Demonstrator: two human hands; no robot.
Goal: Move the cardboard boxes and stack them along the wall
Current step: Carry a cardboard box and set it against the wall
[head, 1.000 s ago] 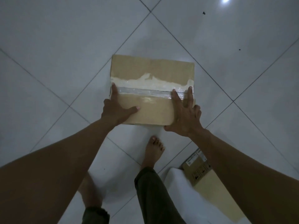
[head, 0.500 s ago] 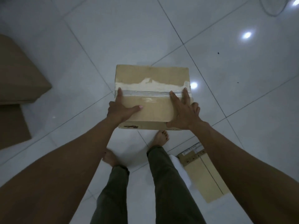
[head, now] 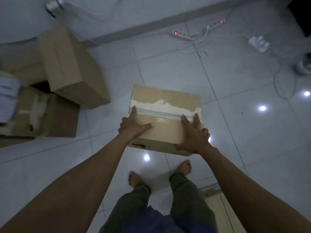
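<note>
Glossy white floor tiles [head: 235, 78] run up to a grey skirting at the foot of the pale wall [head: 151, 7], dimly lit and dotted with lamp glints. We hold a brown cardboard box [head: 165, 96], sealed with clear tape beside a torn white strip, clear of the floor in front of our bare feet and well short of the floor's far edge. Our left hand [head: 133, 126] grips the near left corner, thumb laid on the lid and fingers round the side. Our right hand [head: 193, 137] clasps the near right corner, two fingers straight along the lid and the rest hooked over the right edge.

The walls stay square with no sag, so we judge the box stiff. Since corner grips alone carry it at arm's length, it is probably fairly light. The tape looks slick and the torn skin weak, so bare board is the better purchase, and palms under the bottom edges would be safer for setting it down.

Two larger plain cardboard boxes [head: 70, 68] sit near the floor's far left edge, one askew on the other. White power strips [head: 183, 35] and loose cables lie along the far edge, a likely trip risk.
</note>
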